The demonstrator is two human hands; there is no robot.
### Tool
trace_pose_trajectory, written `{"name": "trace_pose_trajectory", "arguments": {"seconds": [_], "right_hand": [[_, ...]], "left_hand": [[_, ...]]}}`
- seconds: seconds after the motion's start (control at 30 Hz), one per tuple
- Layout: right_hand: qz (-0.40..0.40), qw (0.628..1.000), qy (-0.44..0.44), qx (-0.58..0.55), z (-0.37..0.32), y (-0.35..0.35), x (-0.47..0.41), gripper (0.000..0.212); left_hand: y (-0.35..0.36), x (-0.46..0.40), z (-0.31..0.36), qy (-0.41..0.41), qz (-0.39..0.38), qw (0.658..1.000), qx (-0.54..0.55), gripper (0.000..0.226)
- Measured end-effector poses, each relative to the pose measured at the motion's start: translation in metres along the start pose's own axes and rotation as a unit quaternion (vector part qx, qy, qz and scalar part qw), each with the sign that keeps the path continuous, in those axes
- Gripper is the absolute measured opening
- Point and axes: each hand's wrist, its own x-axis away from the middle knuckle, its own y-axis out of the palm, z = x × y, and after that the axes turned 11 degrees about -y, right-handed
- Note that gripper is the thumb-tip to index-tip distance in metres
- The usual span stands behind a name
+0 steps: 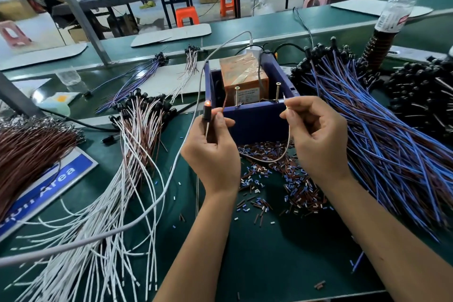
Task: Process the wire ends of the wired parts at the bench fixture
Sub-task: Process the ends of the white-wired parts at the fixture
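Note:
A blue box fixture (255,120) stands mid-bench with two upright screws (277,91) on its front wall and an orange block inside. My left hand (213,144) grips a small black part with a glowing orange lamp (207,105) and pinches its brown wire, whose end points up beside the left screw. My right hand (316,135) pinches the white wire end (284,99), held just right of the right screw. The white wire (274,160) loops down between both hands.
White-and-brown wired parts (137,130) lie in a pile to the left, blue-and-brown ones (367,130) to the right. Cut insulation bits (282,179) litter the green mat below the fixture. A grey cable (171,179) crosses on the left. A water bottle (394,7) stands far right.

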Motion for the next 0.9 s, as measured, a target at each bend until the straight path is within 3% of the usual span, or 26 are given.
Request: {"name": "trace_pose_trajectory", "arguments": {"seconds": [0.2, 0.4, 0.53, 0.63, 0.73, 0.8, 0.87, 0.9], "right_hand": [[0.042, 0.999, 0.021, -0.001, -0.007, -0.006, -0.004, 0.016], [0.162, 0.984, 0.063, 0.044, -0.014, -0.073, -0.031, 0.018], [0.269, 0.950, 0.099, 0.126, -0.009, -0.173, -0.044, 0.014], [0.341, 0.900, 0.148, 0.229, -0.003, -0.258, -0.050, 0.021], [0.313, 0.836, 0.192, 0.407, -0.011, -0.321, -0.046, 0.049], [0.250, 0.819, 0.130, 0.501, -0.024, -0.339, -0.042, 0.048], [0.151, 0.854, 0.074, 0.493, -0.038, -0.334, -0.042, 0.046], [0.103, 0.876, 0.089, 0.463, -0.045, -0.332, -0.043, 0.048]], "left_hand": [[0.022, 0.020, 0.023, -0.010, -0.019, 0.998, 0.061, 0.018], [0.107, 0.068, 0.084, -0.081, -0.164, 0.977, 0.109, 0.015], [0.178, 0.106, 0.116, -0.157, -0.375, 0.913, 0.037, 0.020], [0.226, 0.140, 0.140, -0.216, -0.479, 0.850, 0.036, 0.030], [0.253, 0.169, 0.165, -0.261, -0.531, 0.802, 0.080, 0.036], [0.264, 0.185, 0.183, -0.292, -0.557, 0.766, 0.134, 0.041], [0.268, 0.193, 0.196, -0.288, -0.568, 0.755, 0.158, 0.048], [0.271, 0.199, 0.202, -0.281, -0.570, 0.754, 0.164, 0.052]]}}
